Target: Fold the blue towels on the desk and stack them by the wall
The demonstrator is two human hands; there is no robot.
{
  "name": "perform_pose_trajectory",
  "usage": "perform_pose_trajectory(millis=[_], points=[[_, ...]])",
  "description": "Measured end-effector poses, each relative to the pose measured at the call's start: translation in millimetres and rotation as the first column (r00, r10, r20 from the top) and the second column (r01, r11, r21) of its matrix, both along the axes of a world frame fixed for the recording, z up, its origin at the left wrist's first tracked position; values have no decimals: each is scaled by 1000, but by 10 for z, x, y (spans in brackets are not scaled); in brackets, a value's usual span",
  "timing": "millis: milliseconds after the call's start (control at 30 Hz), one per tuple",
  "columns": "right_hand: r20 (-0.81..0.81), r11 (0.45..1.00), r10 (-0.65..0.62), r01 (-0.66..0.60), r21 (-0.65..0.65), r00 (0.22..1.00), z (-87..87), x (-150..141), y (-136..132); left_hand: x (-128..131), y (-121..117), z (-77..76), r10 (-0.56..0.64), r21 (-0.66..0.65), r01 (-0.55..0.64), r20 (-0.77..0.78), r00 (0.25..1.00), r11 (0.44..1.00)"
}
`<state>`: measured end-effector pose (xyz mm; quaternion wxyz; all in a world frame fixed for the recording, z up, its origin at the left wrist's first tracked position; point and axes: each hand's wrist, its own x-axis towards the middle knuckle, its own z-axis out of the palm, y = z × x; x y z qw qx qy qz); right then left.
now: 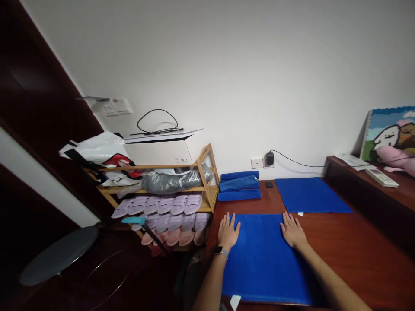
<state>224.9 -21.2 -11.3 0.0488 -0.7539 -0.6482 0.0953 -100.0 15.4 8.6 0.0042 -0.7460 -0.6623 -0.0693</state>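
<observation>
A blue cloth (259, 259) lies spread flat on the reddish-brown table (350, 250), with a white tag at its near left corner. On its far left corner rests my left hand (228, 232), fingers stretched out, a watch on the wrist. My right hand (293, 230) lies flat at the far right corner, fingers spread, palm down. Neither hand grips anything. Behind the right hand is a second blue cloth (313, 195), smaller in view and also flat. Several rolled or folded blue cloths (239, 186) sit near the wall, beyond the left hand.
Left of the table stands a wooden shoe rack (210, 190) with several slippers (175, 205) and a white box (158, 151) on top. A black plug (269, 158) trails its cord rightward. A raised ledge holds a remote (381, 177). A dark round stool (60, 255) is lower left.
</observation>
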Motion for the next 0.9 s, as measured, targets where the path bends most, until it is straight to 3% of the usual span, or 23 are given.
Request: perform_pose_trajectory(millis=[200, 400, 500, 600, 733, 800, 900], points=[[-31, 1000, 1, -2, -19, 1000, 57, 11, 52, 81, 6, -9, 29, 36, -29, -6, 1000, 999], [-77, 999, 31, -29, 36, 997, -28, 56, 28, 57, -15, 85, -20, 88, 22, -24, 1000, 996], [-67, 999, 27, -25, 34, 997, -47, 57, 46, 365, -67, 170, -190, 121, 188, 8, 982, 975], [-32, 999, 11, -10, 31, 999, -49, 41, 63, 948, -168, 164, -411, 119, 402, 69, 909, 908], [4, 1000, 22, -22, 13, 1000, -64, 28, 71, 1616, -280, 12, -494, 69, 489, 143, 858, 870], [4, 1000, 10, -10, 11, 1000, -66, 25, 71, 1691, -279, -53, -470, 52, 468, 163, 867, 882], [-5, 1000, -9, 9, 27, 1000, -46, 16, 62, 1417, -199, -71, -386, 16, 389, 163, 908, 921]])
